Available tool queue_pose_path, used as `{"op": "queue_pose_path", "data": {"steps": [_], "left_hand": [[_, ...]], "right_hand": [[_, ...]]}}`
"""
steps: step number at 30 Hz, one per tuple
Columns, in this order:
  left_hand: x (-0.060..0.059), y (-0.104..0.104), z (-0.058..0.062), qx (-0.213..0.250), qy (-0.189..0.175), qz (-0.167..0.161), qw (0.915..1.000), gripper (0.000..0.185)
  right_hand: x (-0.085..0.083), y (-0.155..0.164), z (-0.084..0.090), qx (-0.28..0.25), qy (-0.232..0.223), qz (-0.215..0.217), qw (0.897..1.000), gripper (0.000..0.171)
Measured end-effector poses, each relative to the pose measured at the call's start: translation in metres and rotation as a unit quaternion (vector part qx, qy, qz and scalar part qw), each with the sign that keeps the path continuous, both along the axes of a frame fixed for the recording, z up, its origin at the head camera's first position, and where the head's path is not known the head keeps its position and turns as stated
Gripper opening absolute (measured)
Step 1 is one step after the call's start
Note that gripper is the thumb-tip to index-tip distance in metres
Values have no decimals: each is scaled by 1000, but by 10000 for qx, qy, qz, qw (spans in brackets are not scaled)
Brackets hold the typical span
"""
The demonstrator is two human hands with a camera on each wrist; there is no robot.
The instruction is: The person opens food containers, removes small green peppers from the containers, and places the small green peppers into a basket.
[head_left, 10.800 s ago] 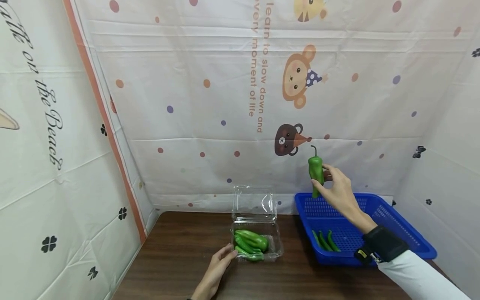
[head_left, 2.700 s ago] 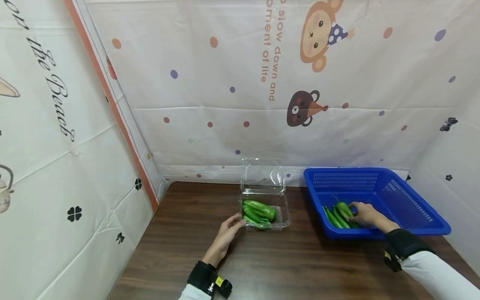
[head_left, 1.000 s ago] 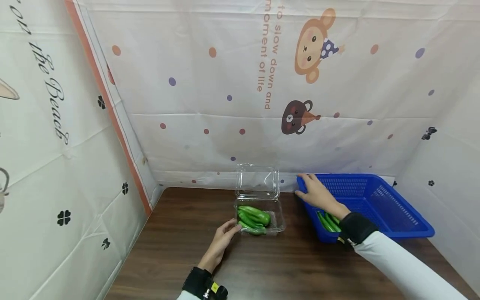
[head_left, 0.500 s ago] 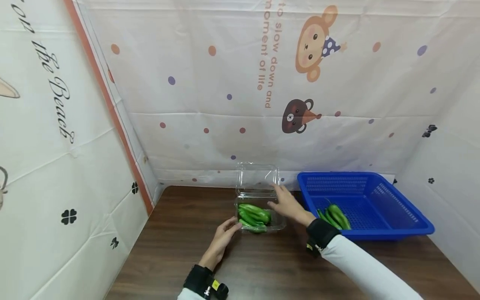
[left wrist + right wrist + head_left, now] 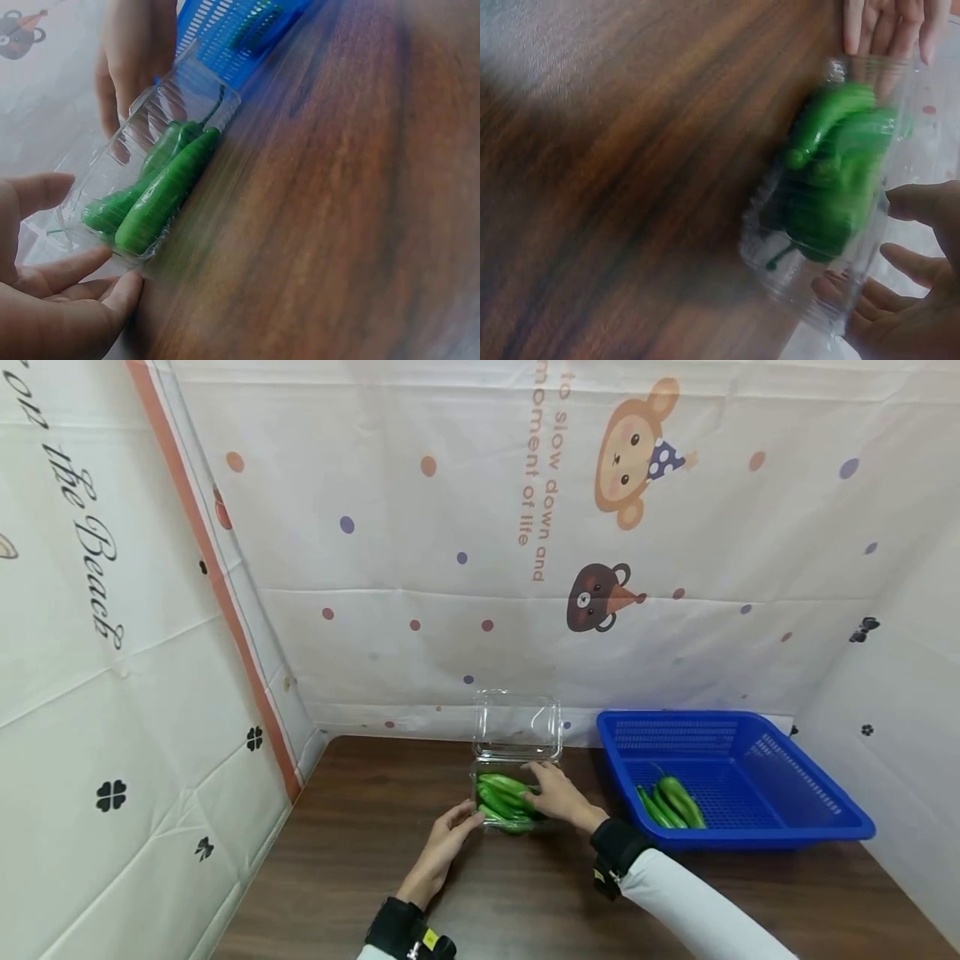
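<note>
In the head view, a clear plastic clamshell box (image 5: 478, 781) stands on the table with its lid (image 5: 517, 727) raised at the back. Several green peppers (image 5: 501, 789) lie inside. My left hand (image 5: 438, 853) touches the box's left front corner, fingers mostly straight. My right hand (image 5: 558, 795) reaches over the box's right part with fingers spread, fingertips close to the peppers. The right wrist view shows this right hand (image 5: 922, 277) beside the box's clear wall, partly seen through the plastic. In the left wrist view, my left hand (image 5: 60, 277) is at the box's near end.
A blue perforated basket (image 5: 795, 785) stands at the right of the table (image 5: 375, 793). Several green peppers (image 5: 678, 802) lie in its left front part. Printed cloth walls (image 5: 375, 552) enclose the table at the back and both sides.
My right hand, earlier holding a green pepper above the basket, lowered it in there, let go and moved left over the box. My left hand has stayed at the box's corner.
</note>
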State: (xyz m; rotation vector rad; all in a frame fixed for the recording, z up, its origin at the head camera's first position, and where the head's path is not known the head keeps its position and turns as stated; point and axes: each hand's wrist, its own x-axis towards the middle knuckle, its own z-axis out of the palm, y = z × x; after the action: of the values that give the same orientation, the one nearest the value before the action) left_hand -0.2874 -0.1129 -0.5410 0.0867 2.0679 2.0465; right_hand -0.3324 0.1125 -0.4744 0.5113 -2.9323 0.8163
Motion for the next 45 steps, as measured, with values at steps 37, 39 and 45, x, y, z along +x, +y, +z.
{"op": "queue_pose_path", "data": {"steps": [37,39,45], "left_hand": [[0,6,0,15,-49,68,10000,63],[0,5,0,2,-61,89,9999,64],[-2,2,1,-30,-86,121,9999,64]], "right_hand": [[-6,-8,-23,91,135,138,9998,54],[-6,-9,-24,82,172,150,9997,53],[-5,-11,-17,23,455,103,9989,57]]}}
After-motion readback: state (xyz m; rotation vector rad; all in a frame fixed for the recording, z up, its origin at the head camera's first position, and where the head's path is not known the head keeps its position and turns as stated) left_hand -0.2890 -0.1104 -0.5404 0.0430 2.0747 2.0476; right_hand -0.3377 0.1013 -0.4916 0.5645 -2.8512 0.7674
